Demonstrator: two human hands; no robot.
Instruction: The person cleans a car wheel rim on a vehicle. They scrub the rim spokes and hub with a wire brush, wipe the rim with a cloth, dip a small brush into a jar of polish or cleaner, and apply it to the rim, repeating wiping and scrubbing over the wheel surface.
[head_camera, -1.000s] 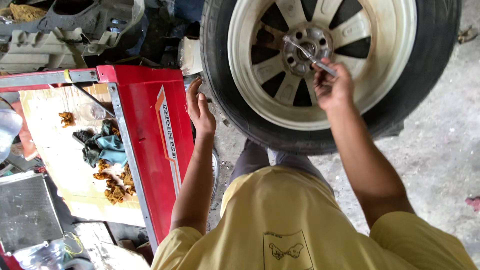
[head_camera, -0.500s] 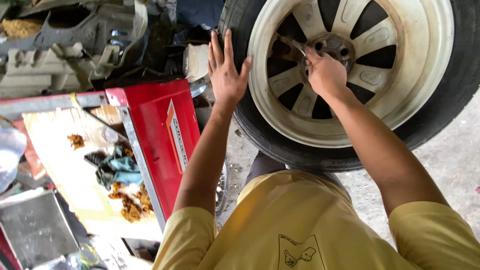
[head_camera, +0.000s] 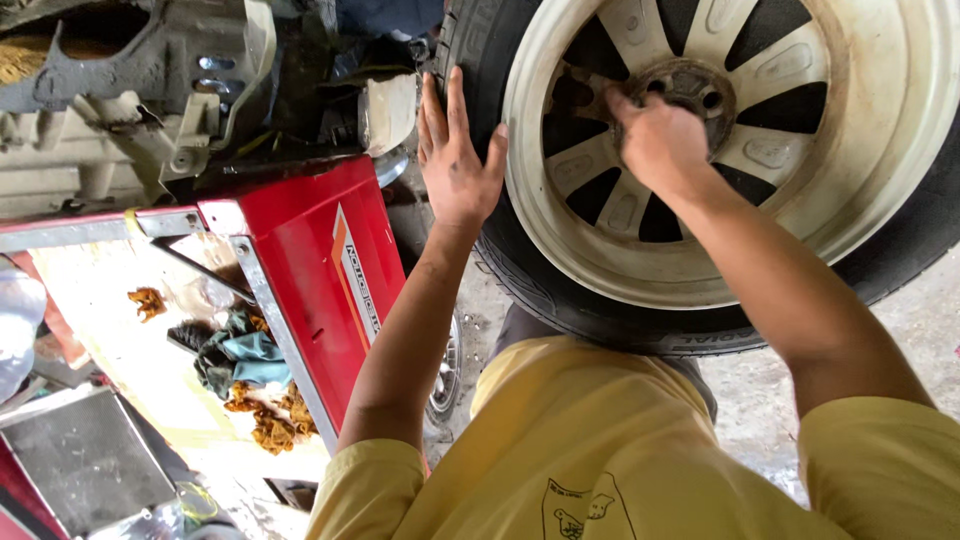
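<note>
A car wheel with a cream alloy rim (head_camera: 860, 150) and a black tyre (head_camera: 560, 290) fills the upper right. My left hand (head_camera: 455, 165) lies flat on the tyre's left sidewall, fingers spread and holding nothing. My right hand (head_camera: 660, 140) is a closed fist at the dark hub (head_camera: 705, 85), gripping a metal wrench. The fist hides most of the wrench and the spot where it meets the hub. My yellow shirt (head_camera: 600, 450) covers the bottom of the view.
A red tool cart (head_camera: 310, 260) stands just left of my left arm, its open tray holding rags (head_camera: 240, 355) and rusty bits. Grimy car body parts (head_camera: 130, 90) sit at the upper left, a grey metal tray (head_camera: 85, 460) at the lower left. Concrete floor (head_camera: 900, 320) lies at the right.
My left hand rose from the cart's edge onto the tyre sidewall. My right hand moved with the wrench from the lower right of the hub to its left side. The view moved closer.
</note>
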